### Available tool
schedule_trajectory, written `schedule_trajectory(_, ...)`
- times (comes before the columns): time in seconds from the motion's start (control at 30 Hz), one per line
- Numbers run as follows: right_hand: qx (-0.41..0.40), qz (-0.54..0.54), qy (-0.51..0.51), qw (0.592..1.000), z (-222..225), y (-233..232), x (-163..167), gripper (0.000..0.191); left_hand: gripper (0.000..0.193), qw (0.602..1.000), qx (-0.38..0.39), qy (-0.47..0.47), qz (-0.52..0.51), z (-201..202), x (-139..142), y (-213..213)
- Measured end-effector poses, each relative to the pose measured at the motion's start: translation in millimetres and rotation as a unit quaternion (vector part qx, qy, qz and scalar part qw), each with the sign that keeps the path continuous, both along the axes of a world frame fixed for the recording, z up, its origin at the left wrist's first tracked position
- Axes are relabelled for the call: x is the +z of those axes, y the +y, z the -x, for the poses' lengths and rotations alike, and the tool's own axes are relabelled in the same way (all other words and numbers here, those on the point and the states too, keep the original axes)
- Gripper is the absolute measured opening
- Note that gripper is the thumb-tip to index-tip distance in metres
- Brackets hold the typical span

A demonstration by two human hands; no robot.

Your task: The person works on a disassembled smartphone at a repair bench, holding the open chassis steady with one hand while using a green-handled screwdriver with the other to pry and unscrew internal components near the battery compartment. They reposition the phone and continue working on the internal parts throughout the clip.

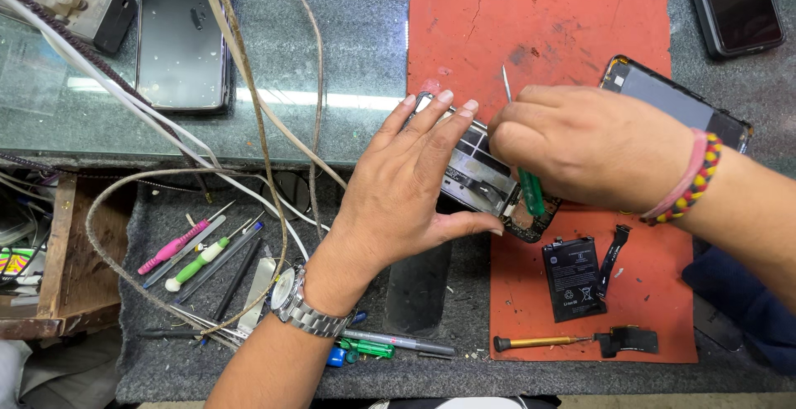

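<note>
Phone (485, 178) lies opened on the red mat (539, 27), its battery (572, 278) already out beside it. Left hand (406, 185) presses flat on it, fingers spread; right hand (580, 143) clamps a green screwdriver (529, 187) inside.

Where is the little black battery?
In the head view, the black battery lies flat on the orange mat, at lower right below the right hand, with a black ribbon cable just to its right.

Phone repair workshop: a worn orange rubber work mat (539, 27) on a grey stone table (348, 60), a loose black rectangular phone battery (572, 278), colour-handled precision screwdrivers (195, 251), tangled frayed cables (265, 127).
</note>
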State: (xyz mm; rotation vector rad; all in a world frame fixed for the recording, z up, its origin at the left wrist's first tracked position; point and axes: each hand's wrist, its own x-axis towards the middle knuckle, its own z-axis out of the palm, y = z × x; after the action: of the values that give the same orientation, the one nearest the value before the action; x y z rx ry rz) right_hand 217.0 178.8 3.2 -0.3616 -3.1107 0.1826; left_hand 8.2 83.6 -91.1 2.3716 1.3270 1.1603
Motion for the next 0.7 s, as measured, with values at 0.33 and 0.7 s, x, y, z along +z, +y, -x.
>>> schedule_trajectory(0.33,0.043,-0.006,-0.008,0.999,5.3,-3.8,1.9,0.018,0.109,1.000,0.003,-0.001,0.007,0.2,3.3,-0.4)
schedule_trajectory(0.7,0.049,-0.043,-0.045,0.997,12.9,-6.6,3.3,0.017,0.110,1.000,0.001,0.001,0.003,-0.4,2.2,0.5)
